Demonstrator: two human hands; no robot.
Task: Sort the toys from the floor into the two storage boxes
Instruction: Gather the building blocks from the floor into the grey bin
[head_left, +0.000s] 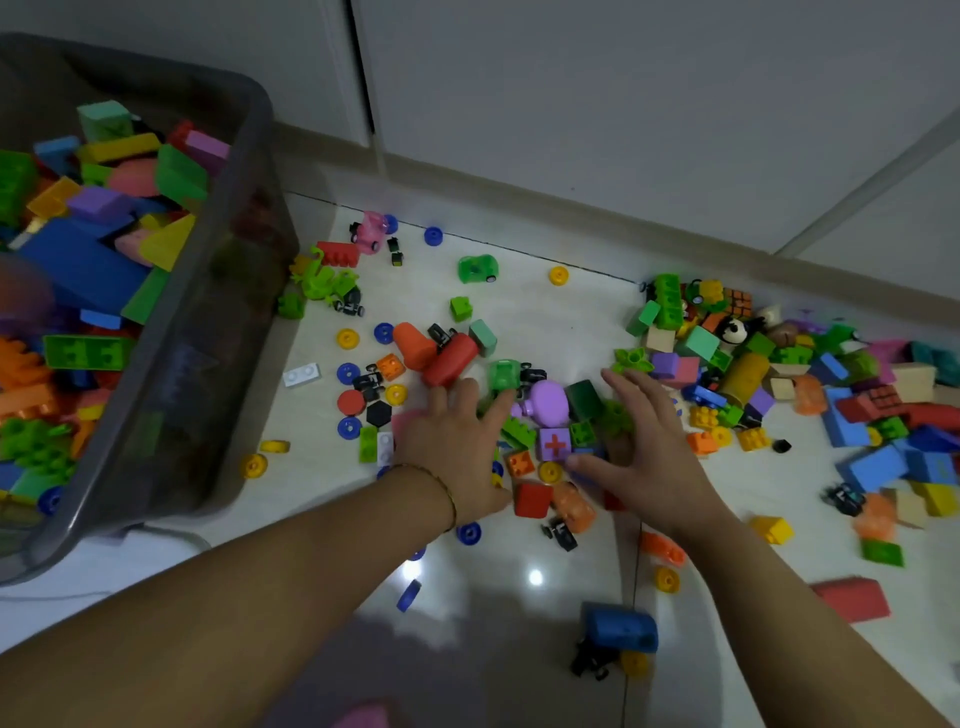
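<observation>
Many small plastic toys lie scattered on the white floor tiles. My left hand (457, 441) lies spread over a cluster in the middle, its fingers straight and reaching a green toy car (504, 375) and a red cylinder (449, 358). My right hand (644, 447) is spread on the other side of the same cluster, fingers straight beside a dark green block (584, 397). Between the hands sit a purple bulb-shaped toy (548, 402) and a purple cube with a red cross (555, 443). A grey storage box (218, 332) at the left is heaped with coloured blocks.
A dense pile of blocks (779, 374) spreads along the right, with a panda figure (733, 330) in it. Wheels and discs dot the floor near the box. A blue toy (618, 629) and a red foam block (852, 597) lie close in front. White cabinet doors stand behind.
</observation>
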